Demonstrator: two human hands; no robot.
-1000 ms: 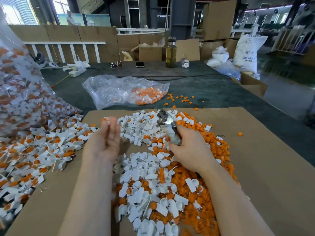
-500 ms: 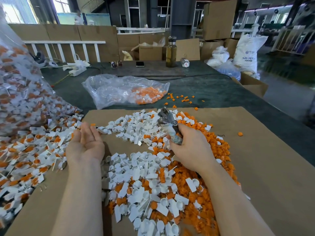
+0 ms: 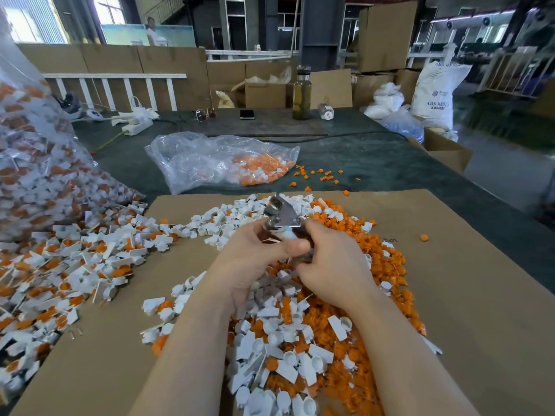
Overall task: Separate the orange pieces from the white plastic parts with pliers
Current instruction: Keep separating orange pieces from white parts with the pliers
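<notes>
Pliers: bright metal head, jaws pointing away toward the far edge of the cardboard sheet; handles hidden inside the right hand, whose fingers are wrapped round them. Whether the jaws are parted or closed cannot be told.

Left hand: fingers and thumb curled in at the base of the pliers head, touching the right hand; a small pale item seems pinched there, mostly hidden.

White plastic parts: small flat tabs with round cups, heaped at the middle and near edge of the cardboard sheet, under and between both forearms.

Orange pieces: small ribbed caps, piled along the right side of the heap; a few loose ones on the dark green table beyond the far edge.

Unsorted mix of white-and-orange parts: spilling over the left edge from a large clear bag.

Second clear bag: on the table past the sheet, part-filled with orange
</notes>
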